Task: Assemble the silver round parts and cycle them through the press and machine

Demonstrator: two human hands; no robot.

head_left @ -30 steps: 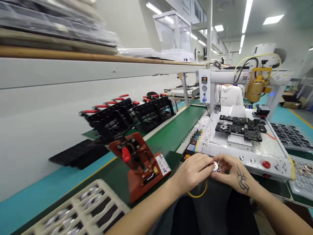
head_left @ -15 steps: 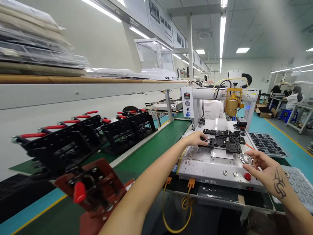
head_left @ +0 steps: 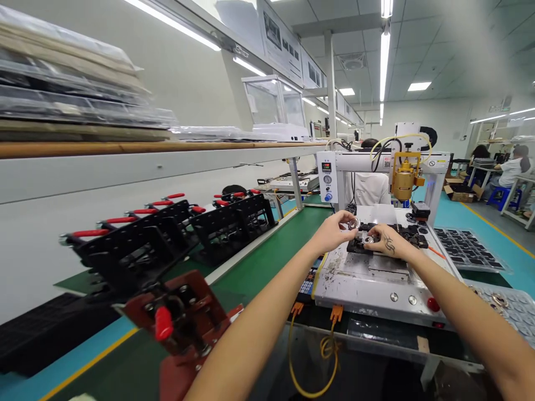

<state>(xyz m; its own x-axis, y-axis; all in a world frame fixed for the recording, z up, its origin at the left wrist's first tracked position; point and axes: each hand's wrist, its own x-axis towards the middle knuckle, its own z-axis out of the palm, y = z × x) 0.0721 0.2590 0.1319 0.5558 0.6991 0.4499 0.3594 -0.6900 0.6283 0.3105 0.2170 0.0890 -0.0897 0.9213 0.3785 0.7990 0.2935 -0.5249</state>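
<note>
Between the thumb and fingers of my left hand (head_left: 333,231) is a small round metal watch case (head_left: 354,224), raised just above the black fixture. My right hand (head_left: 389,243) pinches a second round metal case (head_left: 368,239), which is at the near left block of the black fixture (head_left: 355,247); whether it is seated there I cannot tell. Both hands are close together over the white benchtop machine (head_left: 376,289). My right fingers and wrist cover part of the fixture blocks.
A gold dispensing head (head_left: 403,181) hangs from the gantry behind the hands. To the right lie a tray of black parts (head_left: 468,249) and a clear tray with round pockets (head_left: 512,312). Black racks with red-handled clamps (head_left: 137,245) stand left; a person sits behind the machine.
My right hand has moved left from the machine's right side to the fixture, bringing its round case. My left hand has lifted slightly with a round case in its fingers. The view has shifted slightly.
</note>
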